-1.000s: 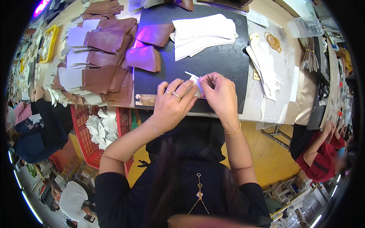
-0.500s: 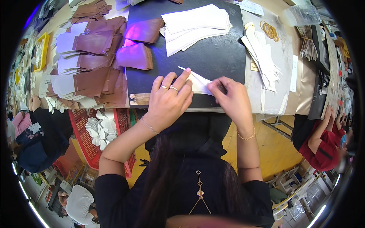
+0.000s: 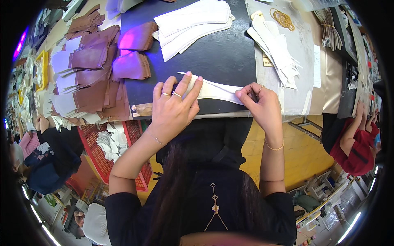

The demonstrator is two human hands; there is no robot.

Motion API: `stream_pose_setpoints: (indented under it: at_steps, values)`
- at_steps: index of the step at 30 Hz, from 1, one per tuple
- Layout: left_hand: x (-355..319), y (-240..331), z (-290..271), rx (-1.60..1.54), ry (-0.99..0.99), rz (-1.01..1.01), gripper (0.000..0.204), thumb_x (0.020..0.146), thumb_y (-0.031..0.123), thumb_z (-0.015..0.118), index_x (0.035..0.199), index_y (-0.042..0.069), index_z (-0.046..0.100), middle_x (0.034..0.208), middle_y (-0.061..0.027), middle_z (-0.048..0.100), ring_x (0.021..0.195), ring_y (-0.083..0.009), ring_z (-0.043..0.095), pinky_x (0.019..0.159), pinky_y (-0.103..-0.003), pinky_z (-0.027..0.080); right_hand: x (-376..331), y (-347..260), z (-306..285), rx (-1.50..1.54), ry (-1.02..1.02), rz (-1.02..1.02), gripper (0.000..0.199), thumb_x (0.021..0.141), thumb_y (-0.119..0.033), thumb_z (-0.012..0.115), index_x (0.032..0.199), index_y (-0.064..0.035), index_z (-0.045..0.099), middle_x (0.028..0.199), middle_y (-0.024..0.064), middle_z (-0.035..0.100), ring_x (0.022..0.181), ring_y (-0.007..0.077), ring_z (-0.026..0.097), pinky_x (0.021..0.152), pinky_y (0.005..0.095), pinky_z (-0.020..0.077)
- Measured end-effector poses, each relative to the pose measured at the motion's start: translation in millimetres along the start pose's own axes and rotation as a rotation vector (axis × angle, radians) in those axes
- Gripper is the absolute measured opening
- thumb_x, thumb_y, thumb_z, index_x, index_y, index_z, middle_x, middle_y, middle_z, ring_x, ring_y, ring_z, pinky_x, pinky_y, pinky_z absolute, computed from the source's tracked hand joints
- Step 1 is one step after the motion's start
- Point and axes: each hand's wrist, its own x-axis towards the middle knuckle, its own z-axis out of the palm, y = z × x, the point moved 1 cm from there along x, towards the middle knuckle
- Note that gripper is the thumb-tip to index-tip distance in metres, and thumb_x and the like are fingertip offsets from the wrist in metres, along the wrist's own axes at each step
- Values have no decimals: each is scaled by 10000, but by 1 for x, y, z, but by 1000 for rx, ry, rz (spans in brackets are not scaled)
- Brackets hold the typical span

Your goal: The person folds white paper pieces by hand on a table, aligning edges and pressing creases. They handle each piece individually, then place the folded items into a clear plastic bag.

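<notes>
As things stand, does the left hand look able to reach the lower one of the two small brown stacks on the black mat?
Probably yes: only the black mat shows between the left hand and that brown stack, though the hand rests on the white piece and would need to leave it.

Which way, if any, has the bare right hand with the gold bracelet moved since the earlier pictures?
Yes, rightward: against the flat black rectangular mat, the right hand has gone from inside the right edge to across it.
</notes>
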Motion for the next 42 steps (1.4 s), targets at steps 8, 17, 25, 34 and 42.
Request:
stream_pose_setpoints:
  at_steps: [8, 17, 25, 34, 42]
  values:
    - [1, 6, -1, 89, -52, 19, 526, 854, 252, 715, 1377, 283, 673, 1411, -108, 572, 1156, -331, 515, 982, -476, 383, 5, 0, -1, 2, -12, -19, 267, 915, -236, 772, 861, 15, 699, 657, -25, 566, 628, 49, 453, 562, 246, 359]
    - [4, 14, -3, 127, -88, 20, 542, 860, 368, 728, 1394, 408, 646, 1423, -167, 555, 1165, -398, 500, 982, -500, 385, 7, -2, -3, -7, -22, -12, 272, 921, -246, 758, 865, 14, 698, 649, -5, 576, 615, 61, 466, 553, 262, 372]
    - [11, 28, -8, 164, -165, -11, 603, 843, 446, 748, 1423, 480, 591, 1410, -249, 544, 1166, -430, 502, 991, -525, 372, 12, -1, -2, -55, 11, -25, 262, 908, -234, 759, 858, 16, 694, 642, 29, 604, 594, 82, 503, 553, 274, 398]
    - [17, 34, -11, 174, -200, -8, 647, 820, 443, 766, 1429, 449, 548, 1365, -288, 550, 1213, -473, 518, 979, -547, 380, 19, -4, -5, -129, -24, 29, 291, 878, -235, 762, 865, 48, 699, 763, 207, 703, 702, 354, 705, 675, 393, 532]
    - [20, 60, -6, 137, -31, 34, 562, 821, 297, 744, 1370, 251, 633, 1394, -125, 562, 1275, -349, 515, 1015, -516, 364, 23, 2, -2, -204, 16, -69, 302, 889, -249, 778, 834, 28, 673, 651, 81, 643, 547, 128, 547, 552, 301, 445]
